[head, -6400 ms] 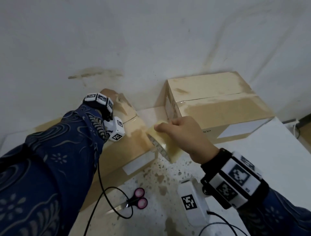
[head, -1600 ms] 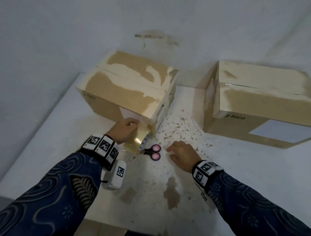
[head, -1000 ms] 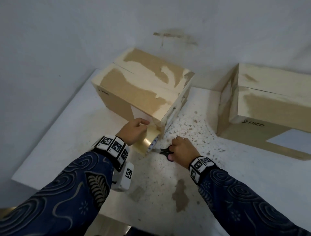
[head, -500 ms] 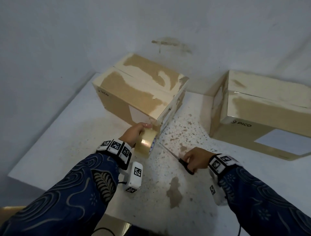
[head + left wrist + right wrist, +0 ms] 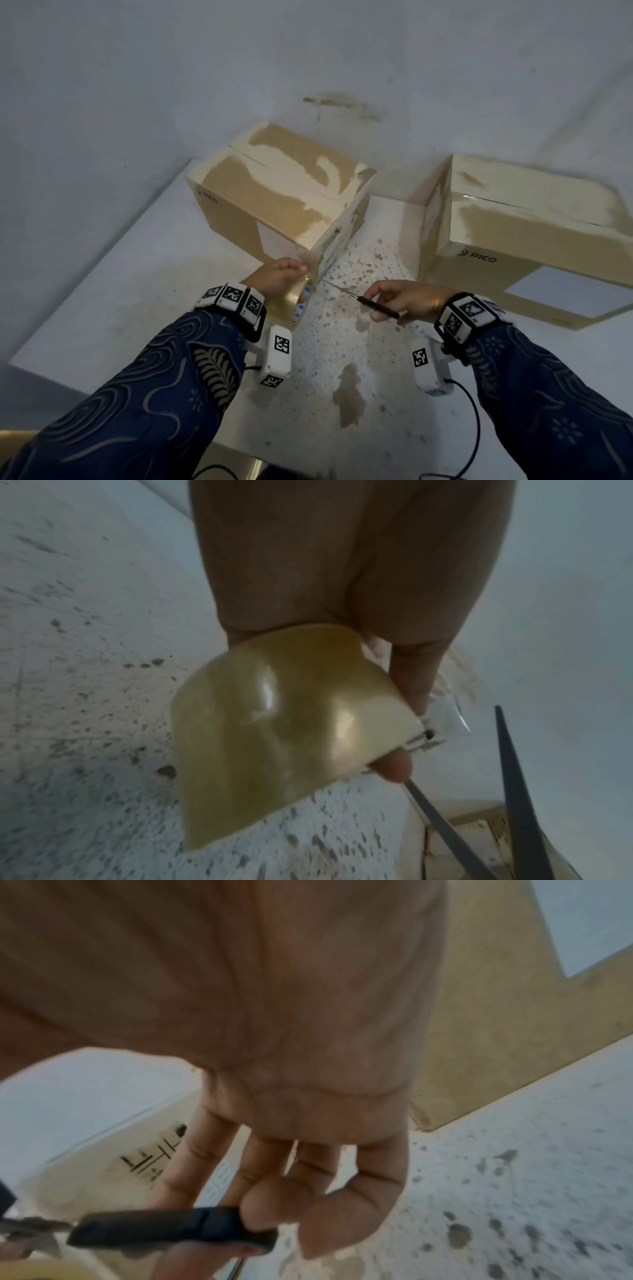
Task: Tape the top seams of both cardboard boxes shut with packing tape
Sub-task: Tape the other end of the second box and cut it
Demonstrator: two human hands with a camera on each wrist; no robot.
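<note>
A left box (image 5: pixel 281 192) sits at eleven o'clock, a right box (image 5: pixel 534 236) at two, both on a speckled table (image 5: pixel 329 346). The left hand (image 5: pixel 274 279) grips the tape roll (image 5: pixel 297 301) at the left box's near corner. The left wrist view alone shows the scissors' blades (image 5: pixel 517 791) spread beside the roll. The right hand (image 5: pixel 409 301), at three o'clock of the roll, grips the scissors (image 5: pixel 376 307).

Both forearms, in dark blue patterned sleeves, reach forward side by side, each wrist banded with black-and-white marker blocks. The left hand (image 5: pixel 277 279) curls its fingers over the glossy yellowish roll of packing tape (image 5: pixel 295 301). The right hand (image 5: pixel 411 299) pinches the black-handled scissors (image 5: pixel 375 306) (blades spread, in the left wrist view), pointing them toward the left hand.
</note>
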